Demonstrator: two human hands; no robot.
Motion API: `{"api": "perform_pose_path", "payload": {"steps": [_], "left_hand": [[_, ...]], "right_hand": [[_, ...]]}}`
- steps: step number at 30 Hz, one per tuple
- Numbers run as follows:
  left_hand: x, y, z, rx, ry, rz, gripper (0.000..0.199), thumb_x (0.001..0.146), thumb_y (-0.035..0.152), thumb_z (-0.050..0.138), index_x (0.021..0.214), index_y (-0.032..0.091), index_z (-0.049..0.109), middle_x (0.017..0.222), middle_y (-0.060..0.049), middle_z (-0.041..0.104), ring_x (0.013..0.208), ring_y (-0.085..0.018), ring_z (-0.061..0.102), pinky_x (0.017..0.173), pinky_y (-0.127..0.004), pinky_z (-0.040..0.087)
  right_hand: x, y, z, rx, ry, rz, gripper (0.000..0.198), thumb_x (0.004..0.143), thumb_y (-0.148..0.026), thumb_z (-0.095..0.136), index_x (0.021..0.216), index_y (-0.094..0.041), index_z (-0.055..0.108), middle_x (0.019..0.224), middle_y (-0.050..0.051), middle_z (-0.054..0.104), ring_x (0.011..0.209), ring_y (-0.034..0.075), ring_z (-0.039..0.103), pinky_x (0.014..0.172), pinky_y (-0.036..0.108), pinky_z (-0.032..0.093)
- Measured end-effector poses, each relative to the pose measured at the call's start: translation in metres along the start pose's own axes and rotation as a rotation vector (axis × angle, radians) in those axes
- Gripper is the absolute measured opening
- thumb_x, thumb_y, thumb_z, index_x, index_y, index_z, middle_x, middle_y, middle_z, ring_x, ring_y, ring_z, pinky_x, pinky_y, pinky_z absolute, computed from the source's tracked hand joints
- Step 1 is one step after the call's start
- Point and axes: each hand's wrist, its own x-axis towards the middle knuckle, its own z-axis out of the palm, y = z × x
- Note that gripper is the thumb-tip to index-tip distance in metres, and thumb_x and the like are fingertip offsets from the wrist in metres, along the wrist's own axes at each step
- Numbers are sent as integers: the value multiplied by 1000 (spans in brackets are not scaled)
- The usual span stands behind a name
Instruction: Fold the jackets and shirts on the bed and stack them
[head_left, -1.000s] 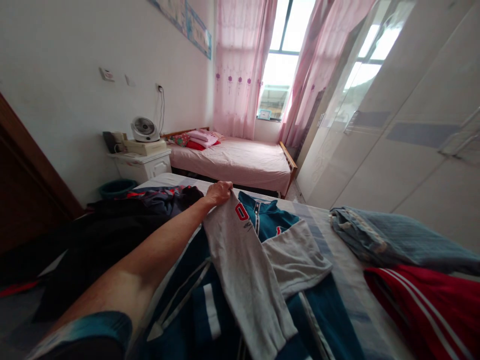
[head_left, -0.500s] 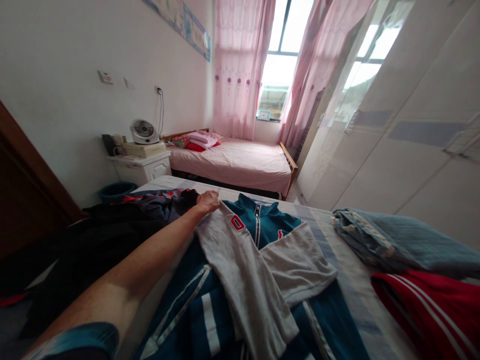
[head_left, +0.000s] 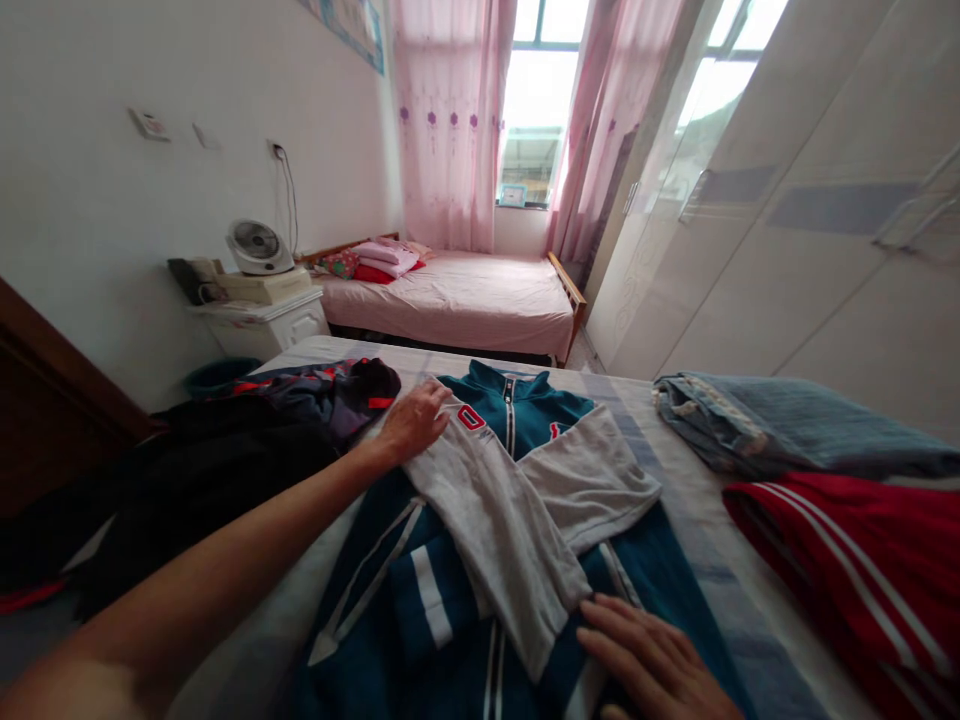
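Note:
A teal and grey zip-up jacket (head_left: pixel 484 500) lies on its back on the near bed, collar away from me. Both grey sleeves are folded inward across its front, the left-hand one over the other. At the shoulder on the left side, my left hand (head_left: pixel 415 418) rests on the grey fabric, fingers stretched over it and apparently not gripping. My right hand (head_left: pixel 652 660) lies open at the lower right, its fingers spread on the jacket near the sleeve's end. Its wrist is cut off by the bottom edge.
Dark clothes (head_left: pixel 262 450) are heaped on the left. Folded jeans (head_left: pixel 795 425) and a red garment with white stripes (head_left: pixel 847 570) lie on the right. Beyond stand a pink-covered bed (head_left: pixel 480 295), a nightstand (head_left: pixel 262 320) with a fan (head_left: pixel 259 245), and white wardrobes (head_left: pixel 795 220).
My right hand has come into view at the lower right and lies on the jacket. My left hand stays at the shoulder, its fingers now lower on the fabric. The view has shifted slightly.

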Motion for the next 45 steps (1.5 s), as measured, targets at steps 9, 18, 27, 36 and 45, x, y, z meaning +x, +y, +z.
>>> {"api": "perform_pose_path", "payload": {"steps": [9, 18, 27, 36, 45], "left_hand": [[-175, 40, -22, -50, -151, 659, 46, 80, 35, 61, 123, 23, 48, 120, -10, 57, 104, -25, 55, 90, -41, 43], [-174, 63, -27, 28, 64, 670, 36, 83, 7, 41, 114, 22, 50, 86, -5, 62, 74, -18, 59, 64, -32, 50], [-187, 73, -19, -83, -102, 634, 28, 78, 8, 47, 102, 19, 55, 80, -2, 58, 70, -17, 55, 57, -27, 44], [-187, 71, -18, -183, -89, 547, 25, 83, 10, 45, 103, 21, 56, 84, -2, 58, 75, -16, 56, 63, -26, 44], [-181, 68, -23, -361, 150, 629, 30, 85, 6, 48, 113, 17, 50, 88, -5, 58, 76, -12, 56, 68, -21, 45]], "right_hand": [[-6, -18, -14, 224, -172, 620, 33, 88, -35, 47, 119, -26, 56, 117, 4, 64, 103, 18, 63, 85, 26, 53], [17, -23, -15, 238, -186, 778, 35, 88, -34, 45, 119, -22, 55, 112, 8, 62, 100, 20, 63, 83, 32, 51], [20, -24, -14, 255, -236, 842, 37, 86, -36, 45, 118, -19, 55, 107, 8, 64, 93, 20, 64, 79, 32, 50], [24, 43, -3, -134, -150, 572, 27, 84, -13, 46, 105, -20, 61, 100, 7, 62, 93, 21, 58, 82, 32, 43], [26, 87, 4, -398, -46, 436, 17, 88, -18, 46, 86, -17, 62, 86, 7, 61, 83, 20, 54, 77, 32, 37]]}}
